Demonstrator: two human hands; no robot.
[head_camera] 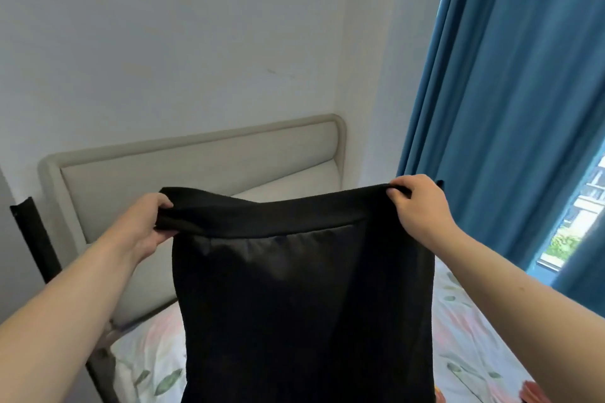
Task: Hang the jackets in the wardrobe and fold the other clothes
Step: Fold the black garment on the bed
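Holding a black garment (301, 288) up over the bed (465, 330), the left hand (144, 226) and right hand (415, 206) each pinch its waistband; folding looks barely begun, and no wardrobe or jackets show.

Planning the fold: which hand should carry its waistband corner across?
Probably the right hand: it pinches the black garment cleanly at its top corner, while the left hand grips bunched waistband.

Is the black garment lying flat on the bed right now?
No, the left hand and right hand each grip the black garment at its top edge, holding it up so it hangs over the bed.
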